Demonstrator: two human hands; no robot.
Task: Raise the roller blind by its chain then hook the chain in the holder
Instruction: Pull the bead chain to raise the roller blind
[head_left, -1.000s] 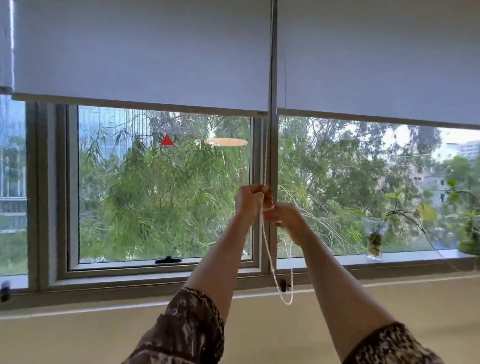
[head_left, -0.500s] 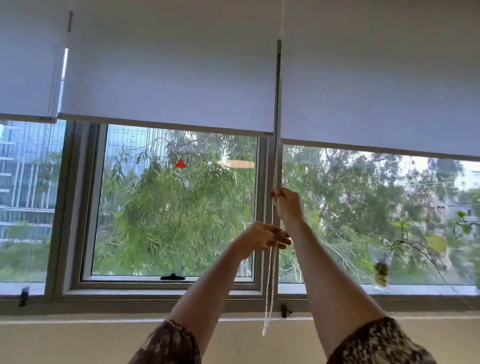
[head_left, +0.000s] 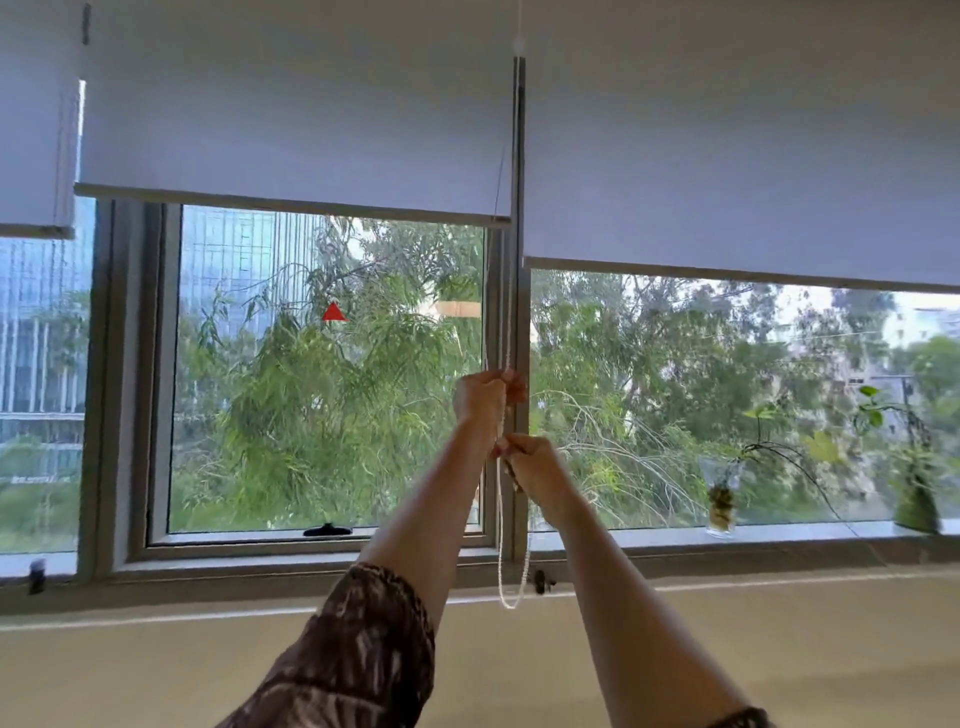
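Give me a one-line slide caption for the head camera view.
Both hands, left hand above right hand, grip the bead chain of a half-raised roller blind.

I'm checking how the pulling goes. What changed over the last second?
The hands swapped places on the chain: half a second ago the right hand gripped higher, and now the left hand is on top with the right hand below. The middle blind looks raised slightly against the right blind. The chain's loop still hangs unhooked beside the holder.
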